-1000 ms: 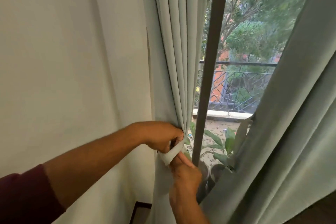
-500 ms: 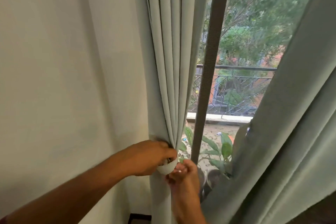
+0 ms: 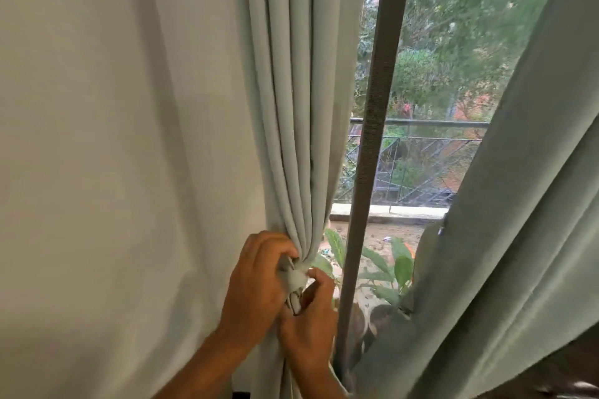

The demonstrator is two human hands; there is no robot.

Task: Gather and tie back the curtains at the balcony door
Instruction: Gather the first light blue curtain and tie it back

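A: Two hands meet at the waist of the left curtain (image 3: pixel 301 107), low against the wall (image 3: pixel 113 139). That curtain is bunched into narrow folds that pinch to one point right at the fingers.

B: What does each hand have?

A: The left hand (image 3: pixel 256 282) sits on the wall side of the bunch, its fingers (image 3: pixel 275 244) curled over the gathered cloth and the pale tie-back band (image 3: pixel 293 278). The right hand (image 3: pixel 311 317) comes up from below on the window side, its fingers (image 3: pixel 319 277) bent round the lower end of the same band.

B: So the band is between them?

A: Yes, squeezed between the two hands, touching both, just under the point where the folds converge. A small dark-edged piece shows at the band's lower end; I cannot tell what it is.

B: And the other curtain?

A: The right curtain (image 3: pixel 518 236) hangs loose, slanting across the right side, well apart from the hands. Between the two curtains stands the dark door frame (image 3: pixel 372 139), with leafy potted plants (image 3: pixel 389 269) and a balcony railing (image 3: pixel 421 155) beyond the glass.
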